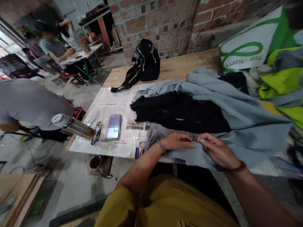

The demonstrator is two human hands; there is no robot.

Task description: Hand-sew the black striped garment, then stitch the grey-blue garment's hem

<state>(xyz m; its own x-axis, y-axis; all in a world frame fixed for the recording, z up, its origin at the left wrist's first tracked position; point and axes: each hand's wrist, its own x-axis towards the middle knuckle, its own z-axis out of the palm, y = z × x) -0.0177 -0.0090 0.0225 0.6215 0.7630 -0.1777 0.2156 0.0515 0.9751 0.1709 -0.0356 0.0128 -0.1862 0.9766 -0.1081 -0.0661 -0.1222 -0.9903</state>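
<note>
Grey-blue cloth (pixel 236 110) lies in loose folds across the table in front of me. My left hand (pixel 176 141), with a green bead bracelet at the wrist, has its fingers closed on the near part of this cloth. Close beside it, my right hand (pixel 219 150), wearing a dark red bracelet, pinches the same cloth between thumb and fingers. The fingertips of both hands almost meet; any small item between them is too small to make out. Just beyond the hands, a black garment (pixel 182 110) rests on top of the grey-blue cloth.
Newspaper (pixel 123 148) covers the table's left part, with a phone (pixel 114 127), glasses (pixel 96 133) and a steel flask (pixel 73 126) on it. A black bag (pixel 148 61) stands at the back, a green-white bag (pixel 251 44) at right. A mug (pixel 95 162) sits below the edge. People sit at left.
</note>
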